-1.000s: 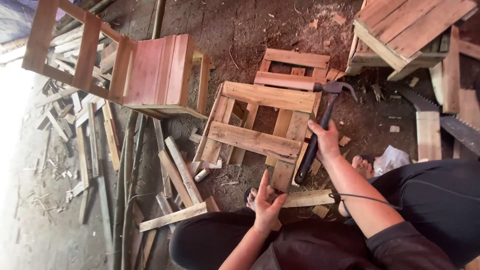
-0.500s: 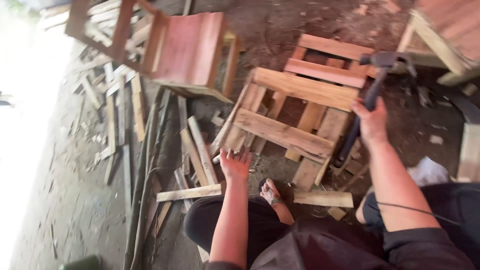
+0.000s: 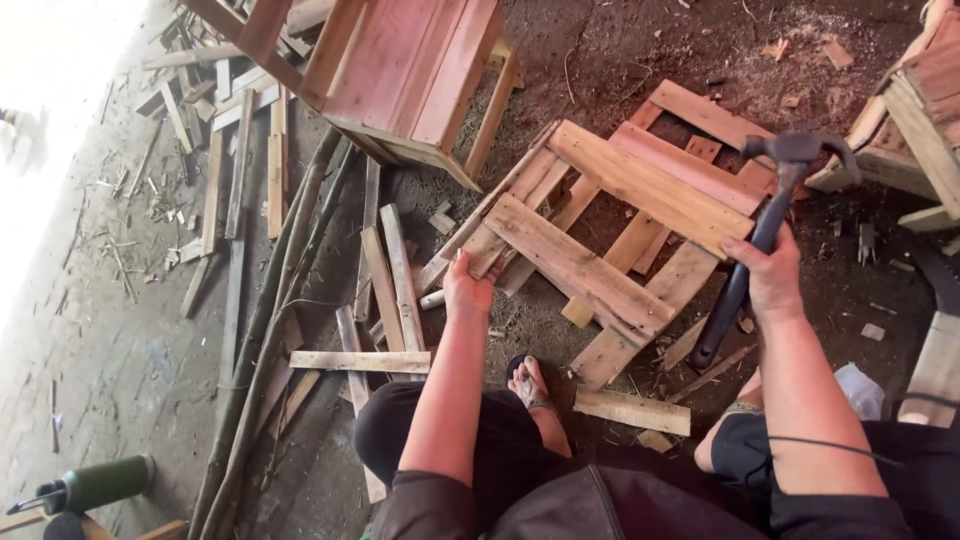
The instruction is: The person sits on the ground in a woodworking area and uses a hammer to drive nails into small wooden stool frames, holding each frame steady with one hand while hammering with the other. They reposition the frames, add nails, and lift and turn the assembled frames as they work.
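A wooden slat frame [image 3: 600,215] lies flat on the dirt floor in front of me. My left hand [image 3: 468,285] grips its near left corner slat. My right hand [image 3: 772,275] is closed around the dark handle of a claw hammer [image 3: 765,230], whose head is raised above the frame's right side. My bare foot in a sandal [image 3: 528,385] rests on the ground just below the frame.
A reddish wooden crate-like chair [image 3: 420,75] stands at the top centre. Loose slats and long poles [image 3: 280,290] lie to the left. Another wooden piece [image 3: 920,120] sits at the right edge. A green bottle [image 3: 95,485] lies bottom left.
My left hand has moved up from near my foot and taken hold of the frame's near corner. The hammer stays raised in my right hand; the view has shifted closer.
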